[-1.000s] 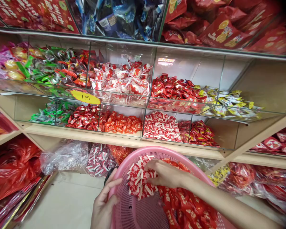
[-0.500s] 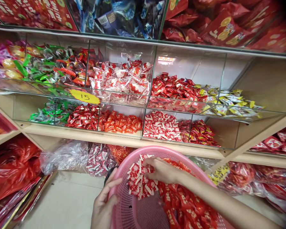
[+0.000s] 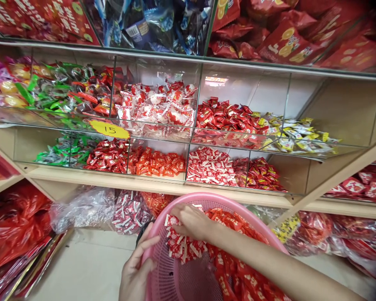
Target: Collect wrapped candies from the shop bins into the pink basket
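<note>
A pink plastic basket [image 3: 175, 278] fills the bottom centre, holding red-and-white wrapped candies [image 3: 183, 246] and a heap of red wrapped candies [image 3: 238, 267]. My left hand [image 3: 138, 271] grips the basket's left rim, fingers curled over it. My right hand [image 3: 191, 220] reaches in from the right and lies on the red-and-white candies at the far side, fingers closed on some of them.
Glass-fronted bins on a wooden shelf [image 3: 163, 184] hold sorted candies: green, red, orange, red-and-white [image 3: 209, 167], yellow [image 3: 297, 136]. A yellow price tag [image 3: 110, 129] reads 15. Bags of sweets lie below [image 3: 130, 211] and on the top shelf. Red bags [image 3: 15, 221] sit at left.
My right hand has slid left and toward the basket's far rim over the red-and-white candies. The left hand keeps its hold on the rim.
</note>
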Action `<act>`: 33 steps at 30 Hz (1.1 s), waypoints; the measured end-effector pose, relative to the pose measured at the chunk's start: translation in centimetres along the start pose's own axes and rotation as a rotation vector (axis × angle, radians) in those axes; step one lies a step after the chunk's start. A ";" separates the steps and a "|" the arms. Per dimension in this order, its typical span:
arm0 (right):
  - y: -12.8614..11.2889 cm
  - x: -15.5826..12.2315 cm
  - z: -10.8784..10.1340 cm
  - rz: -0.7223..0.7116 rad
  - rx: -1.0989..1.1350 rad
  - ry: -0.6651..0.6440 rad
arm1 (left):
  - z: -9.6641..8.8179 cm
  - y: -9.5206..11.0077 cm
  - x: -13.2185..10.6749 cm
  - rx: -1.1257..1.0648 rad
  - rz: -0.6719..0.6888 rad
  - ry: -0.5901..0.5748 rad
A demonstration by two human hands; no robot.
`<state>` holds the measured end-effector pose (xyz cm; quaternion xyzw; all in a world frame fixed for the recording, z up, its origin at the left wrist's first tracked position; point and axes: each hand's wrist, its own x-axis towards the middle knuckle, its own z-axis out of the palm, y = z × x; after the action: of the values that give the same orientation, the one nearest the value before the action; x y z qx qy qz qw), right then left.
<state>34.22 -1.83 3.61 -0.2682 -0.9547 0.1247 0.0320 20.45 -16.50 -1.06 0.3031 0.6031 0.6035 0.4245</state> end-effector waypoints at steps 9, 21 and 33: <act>1.1 -1.2 -0.3 0.100 0.004 -0.014 | 0.1 -0.1 0.1 0.014 0.002 0.024; 1.0 -1.4 -0.9 0.314 0.010 0.028 | 0.0 -0.2 0.0 0.024 0.012 0.030; -0.3 -0.4 0.5 0.325 -0.232 -0.010 | 0.5 0.3 -0.1 -0.055 -0.005 0.049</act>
<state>34.37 -2.41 3.21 -0.4201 -0.9070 0.0188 -0.0246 20.83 -16.29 -0.67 0.2748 0.5972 0.6261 0.4194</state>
